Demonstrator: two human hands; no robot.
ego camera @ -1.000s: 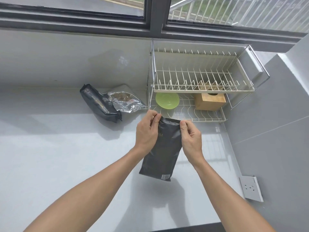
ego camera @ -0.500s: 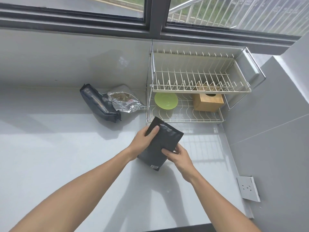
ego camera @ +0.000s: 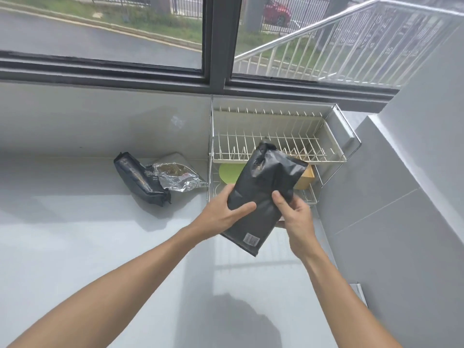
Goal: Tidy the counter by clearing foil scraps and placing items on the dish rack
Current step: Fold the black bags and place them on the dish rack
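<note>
A flat black pouch is held up in the air in front of the two-tier white wire dish rack, tilted with its top toward the upper shelf. My left hand grips its left edge and my right hand grips its right edge. To the left, on the grey counter, a second black bag lies next to an opened silver foil bag.
On the rack's lower shelf sit a green plate and a wooden box, both partly hidden by the pouch. A grey wall closes the right side, and a window runs along the back.
Both hands shifted from the pouch's top edge to its sides. The pouch has risen and moved toward the rack, and now covers part of the lower shelf.
</note>
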